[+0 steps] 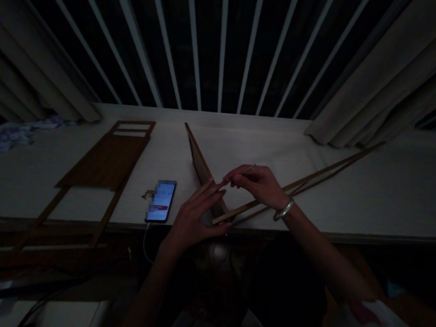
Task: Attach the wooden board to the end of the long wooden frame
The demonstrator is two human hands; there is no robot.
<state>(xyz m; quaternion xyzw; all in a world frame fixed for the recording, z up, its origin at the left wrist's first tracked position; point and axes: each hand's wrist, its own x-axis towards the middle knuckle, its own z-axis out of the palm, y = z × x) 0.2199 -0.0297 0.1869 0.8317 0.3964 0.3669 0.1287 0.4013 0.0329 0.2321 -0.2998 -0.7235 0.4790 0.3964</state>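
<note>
The right hand (257, 185) pinches a thin metal pin (248, 170) between thumb and fingertips, with the pin angled up and away from the palm. The left hand (195, 217) is open, with fingers extended. Its thumb (225, 225) rests at the end of a narrow slatted wooden frame (294, 193), and its fingertips (212, 184) lie over an angled wooden panel (201, 168).

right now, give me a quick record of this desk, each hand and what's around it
left hand: open, fingers against or just by the tilted wooden panel
right hand: pinches a thin metal pin
right wrist: silver bangle
beside hands: long thin wooden strips
farther left: flat wooden ladder-shaped frame, lit phone with white cable
surface: white desk
behind: curtains
</note>
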